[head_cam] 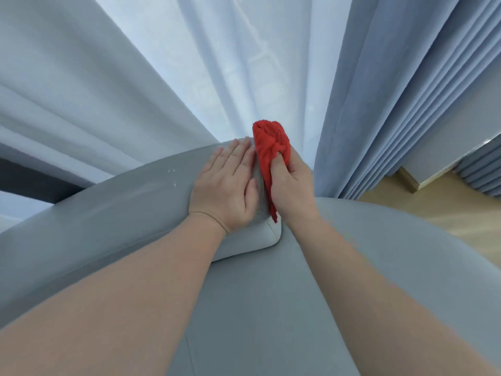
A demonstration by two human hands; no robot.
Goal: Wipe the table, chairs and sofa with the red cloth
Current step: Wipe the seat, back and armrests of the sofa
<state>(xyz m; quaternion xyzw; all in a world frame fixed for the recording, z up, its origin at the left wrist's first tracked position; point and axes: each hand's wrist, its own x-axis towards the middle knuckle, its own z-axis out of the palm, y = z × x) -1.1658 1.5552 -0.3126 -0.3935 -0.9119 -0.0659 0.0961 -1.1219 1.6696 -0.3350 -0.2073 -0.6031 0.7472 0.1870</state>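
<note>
Two bare forearms reach forward from the bottom edge, over the grey sofa [271, 308], which fills the lower half. A seam runs down its fabric near the bottom centre.

Past that is a rounded grey back cushion [108, 210] with a piped corner just below the wrists and a few small white specks on its top, left of the hands.

Left hand [227, 185]: flat, fingers straight and together, palm pressing the cushion top, holding nothing.

Right hand [292, 185]: just beside the left, fingers curled, gripping the red cloth [268, 142]. The cloth is bunched; one part sticks up above the knuckles, and a strip hangs between the two hands down to the cushion corner. It touches the cushion's right end.

Behind the sofa: a white sheer curtain [244, 63] across the centre and left, and a pleated blue-grey curtain [379, 104] on the right. There's a dark band at far left, can't tell what it is.

Far right: light wood floor [433, 210] and a grey wall [461, 123] with a pale skirting strip.
</note>
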